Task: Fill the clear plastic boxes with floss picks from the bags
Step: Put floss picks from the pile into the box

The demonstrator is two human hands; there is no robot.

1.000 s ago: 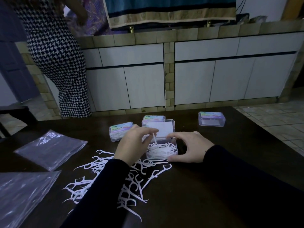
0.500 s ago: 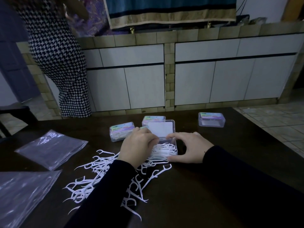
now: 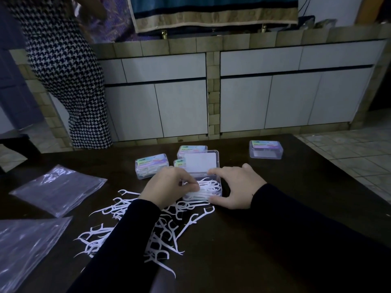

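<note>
The left hand (image 3: 169, 187) is tucking picks into the open box (image 3: 203, 188) on the table (image 3: 275, 218), fingers curled, apparently pinching some, while the right hand (image 3: 234, 188) is clasping the box's side; laying picks parallel should fit more.

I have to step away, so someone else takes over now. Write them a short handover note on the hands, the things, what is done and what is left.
Left hand: fingers curled into the open box, on the picks inside.
Right hand: steadies that box, thumb at its near side, fingers at the back rim.
Done: open box partly filled; three closed boxes behind it, one more far right.
Left: loose floss picks on the table; two bags lie flat at left.
</note>
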